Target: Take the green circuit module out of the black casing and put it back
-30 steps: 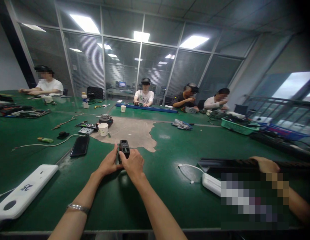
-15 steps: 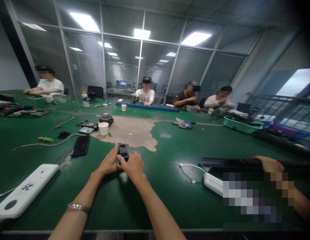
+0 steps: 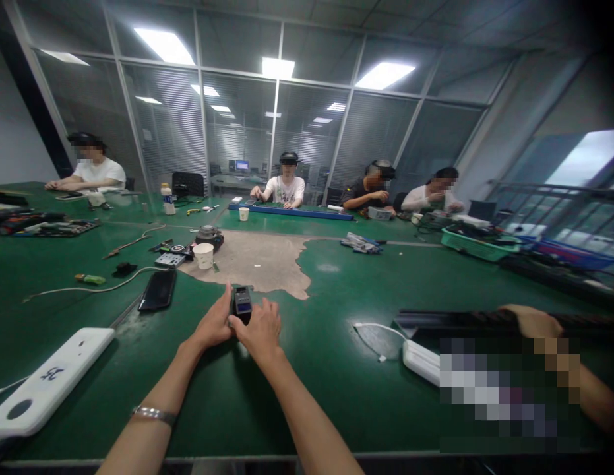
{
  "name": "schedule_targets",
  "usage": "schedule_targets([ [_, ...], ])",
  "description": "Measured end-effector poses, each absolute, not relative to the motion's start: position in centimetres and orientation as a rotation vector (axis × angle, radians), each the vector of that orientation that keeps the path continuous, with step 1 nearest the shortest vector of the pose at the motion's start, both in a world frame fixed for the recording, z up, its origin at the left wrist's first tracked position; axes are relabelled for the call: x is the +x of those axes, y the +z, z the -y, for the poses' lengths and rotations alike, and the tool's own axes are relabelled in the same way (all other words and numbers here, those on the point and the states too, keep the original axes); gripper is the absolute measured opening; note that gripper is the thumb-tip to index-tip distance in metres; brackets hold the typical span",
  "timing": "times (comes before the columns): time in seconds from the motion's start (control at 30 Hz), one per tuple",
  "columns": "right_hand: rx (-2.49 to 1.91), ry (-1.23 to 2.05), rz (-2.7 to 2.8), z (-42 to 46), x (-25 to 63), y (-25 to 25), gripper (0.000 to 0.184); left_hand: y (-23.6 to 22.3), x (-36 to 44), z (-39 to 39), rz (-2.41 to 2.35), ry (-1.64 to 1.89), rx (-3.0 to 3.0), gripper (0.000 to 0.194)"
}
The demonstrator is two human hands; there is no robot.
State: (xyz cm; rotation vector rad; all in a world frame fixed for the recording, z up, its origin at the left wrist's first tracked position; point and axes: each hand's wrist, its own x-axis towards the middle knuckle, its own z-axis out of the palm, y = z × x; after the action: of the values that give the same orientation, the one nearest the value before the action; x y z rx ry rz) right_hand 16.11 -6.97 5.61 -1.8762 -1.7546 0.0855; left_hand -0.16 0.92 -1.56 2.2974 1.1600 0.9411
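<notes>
Left hand (image 3: 216, 321) and right hand (image 3: 260, 328) clasped around small black-and-grey boxy device (image 3: 243, 300).
Forearms (image 3: 172, 376) converge above green bench (image 3: 346, 287); device's lower part hidden, markings illegible.

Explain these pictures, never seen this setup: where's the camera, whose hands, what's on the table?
There's no machine here. One camera worn on a person's head looks forward and down, so you see their own bare left hand and right hand. Between them they hold a small dark boxy device; I can't tell what it is. On the green table lie a black phone and a white oblong device, with a paper cup farther off. The hand at right belongs to someone else.
</notes>
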Motion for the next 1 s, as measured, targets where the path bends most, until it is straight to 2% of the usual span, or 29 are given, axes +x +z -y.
schedule_targets([
  [0.2,-1.803,0.044,1.745,6.6,15.7,5.3,0.044,-1.7,-0.1,-1.1,-1.147,0.951,2.310,0.119],
  [0.33,-1.721,0.017,1.647,6.0,16.2,6.3,0.040,-1.3,-0.1,-0.8,-1.135,0.928,2.315,0.131],
  [0.47,-1.618,-0.069,1.570,5.1,18.8,7.3,0.045,-0.8,0.1,-0.5,-1.180,0.918,2.313,0.140],
  [0.73,-1.780,-0.158,1.527,5.7,26.2,4.4,0.041,-0.4,0.0,-0.3,-1.179,0.897,2.306,0.131],
  [1.0,-1.886,-0.143,1.576,7.4,25.5,3.4,0.038,-0.7,-0.1,-0.6,-1.202,0.859,2.327,0.128],
])
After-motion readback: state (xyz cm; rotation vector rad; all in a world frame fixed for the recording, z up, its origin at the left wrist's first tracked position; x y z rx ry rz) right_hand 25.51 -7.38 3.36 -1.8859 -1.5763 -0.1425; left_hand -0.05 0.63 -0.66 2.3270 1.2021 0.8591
